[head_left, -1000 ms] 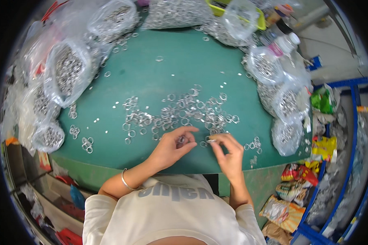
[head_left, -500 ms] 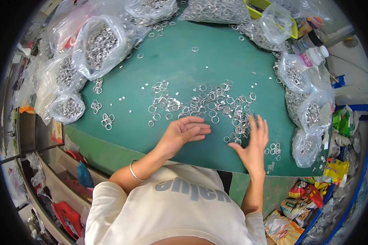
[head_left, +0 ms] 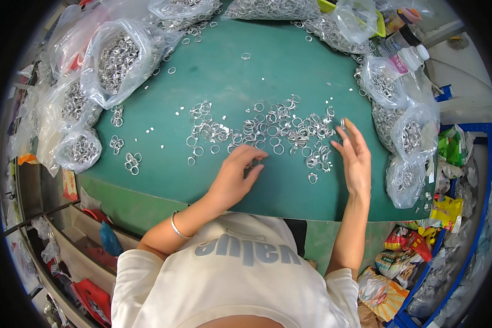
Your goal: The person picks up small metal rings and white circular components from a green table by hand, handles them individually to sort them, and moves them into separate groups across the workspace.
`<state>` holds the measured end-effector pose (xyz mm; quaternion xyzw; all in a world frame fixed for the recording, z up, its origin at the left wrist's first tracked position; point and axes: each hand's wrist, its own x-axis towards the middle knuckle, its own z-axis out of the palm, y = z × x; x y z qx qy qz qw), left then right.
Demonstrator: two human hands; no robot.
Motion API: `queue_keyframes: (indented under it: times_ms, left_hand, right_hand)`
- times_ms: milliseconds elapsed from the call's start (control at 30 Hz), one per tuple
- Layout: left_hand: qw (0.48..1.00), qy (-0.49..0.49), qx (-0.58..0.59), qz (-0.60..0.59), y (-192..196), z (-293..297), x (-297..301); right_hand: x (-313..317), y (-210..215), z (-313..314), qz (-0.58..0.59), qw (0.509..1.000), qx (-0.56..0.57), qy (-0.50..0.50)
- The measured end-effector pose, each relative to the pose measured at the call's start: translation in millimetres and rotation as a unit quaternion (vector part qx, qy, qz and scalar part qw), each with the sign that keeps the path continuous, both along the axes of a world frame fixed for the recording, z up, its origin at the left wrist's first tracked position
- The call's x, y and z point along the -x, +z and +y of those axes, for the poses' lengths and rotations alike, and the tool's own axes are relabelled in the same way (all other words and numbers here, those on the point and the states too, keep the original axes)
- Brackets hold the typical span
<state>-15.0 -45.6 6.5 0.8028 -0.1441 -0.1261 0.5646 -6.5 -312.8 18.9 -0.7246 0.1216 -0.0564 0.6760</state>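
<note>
Silver-coloured rings (head_left: 265,127) lay in a loose heap on the green table (head_left: 218,82), nearer its front edge than its far one. The left hand (head_left: 232,176), fingers curled toward the thumb, was at the heap's front side; whether it gripped a ring could not be told. The right hand (head_left: 357,164) was open, fingers apart, just beside the heap's right end. Clear bags (head_left: 113,65) of rings lined the left, far and right edges.

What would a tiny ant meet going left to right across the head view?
Small cluster of round silvery metal rings, round silver bracelet, bare left hand, separate silvery ring, bare right hand, shiny yellow packet.
</note>
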Motion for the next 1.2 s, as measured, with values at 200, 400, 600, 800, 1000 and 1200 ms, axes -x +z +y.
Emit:
queue_keyframes:
  times_ms: [200,400,600,800,1000,1200]
  left_hand:
    - [0.994,-0.046,-0.059,-0.075,-3,-31,-5]
    - [0.994,-0.094,-0.056,-0.027,-1,-46,2]
    - [0.961,-0.134,0.131,0.203,5,-48,5]
    - [0.962,-0.105,0.144,0.205,9,-50,7]
    - [0.955,-0.093,0.126,0.254,8,-47,10]
    - [0.961,-0.076,0.067,0.258,9,-28,-3]
  right_hand:
    - [69,1,23,-0.005,0.93,0.368,0.027]
    - [83,-21,40,0.011,0.955,0.297,0.015]
    - [89,-17,53,0.001,0.969,-0.246,0.003]
    - [91,-19,66,-0.067,0.984,-0.162,0.015]
    - [89,-4,62,-0.069,0.994,0.079,0.034]
    - [77,-4,32,-0.048,0.933,0.354,-0.042]
